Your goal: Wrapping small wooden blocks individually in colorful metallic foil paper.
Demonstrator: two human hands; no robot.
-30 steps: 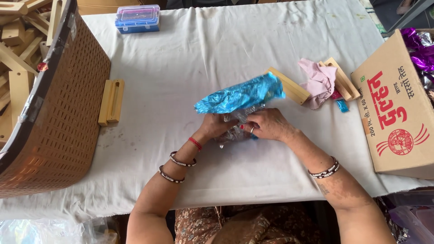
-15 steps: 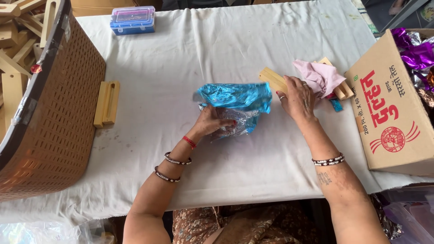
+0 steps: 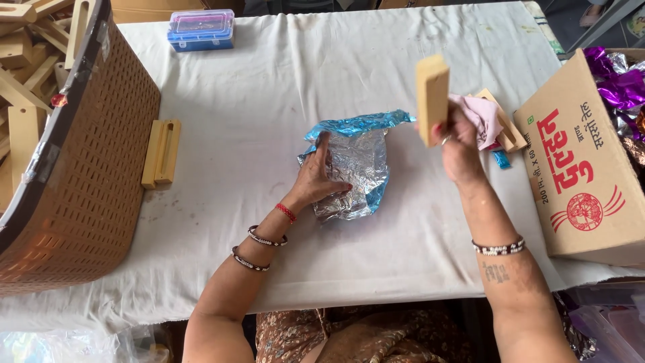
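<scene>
- A sheet of foil (image 3: pixel 355 168), silver with a blue edge showing along its top and lower right, is lying crumpled on the white cloth (image 3: pixel 282 87) at the middle of the frame.
- The left hand (image 3: pixel 321 176) is pressing flat on the foil's left part, fingers spread and pointing up the frame; it is pinning the sheet, not gripping it.
- The right hand (image 3: pixel 458 142) is holding a pale wooden block (image 3: pixel 432 98) upright, raised above the cloth just right of the foil; the fingers are wrapping the block's lower end.
- Behind that hand, a pink cloth (image 3: pixel 480 117) is lying over more wooden pieces (image 3: pixel 505 128), with a scrap of blue beside them.
- A cardboard box (image 3: pixel 584 168) with red print is sitting at the right edge of the frame, purple foil (image 3: pixel 621 81) showing at its top.
- A flat wooden piece (image 3: pixel 161 152) is lying on the cloth at left, just beside a brown woven basket (image 3: pixel 87 175).
- The basket is filling the left edge of the frame, and wooden parts (image 3: pixel 27 67) are piled inside it.
- A small blue and pink plastic case (image 3: pixel 201 29) is resting at the upper left of the table.
</scene>
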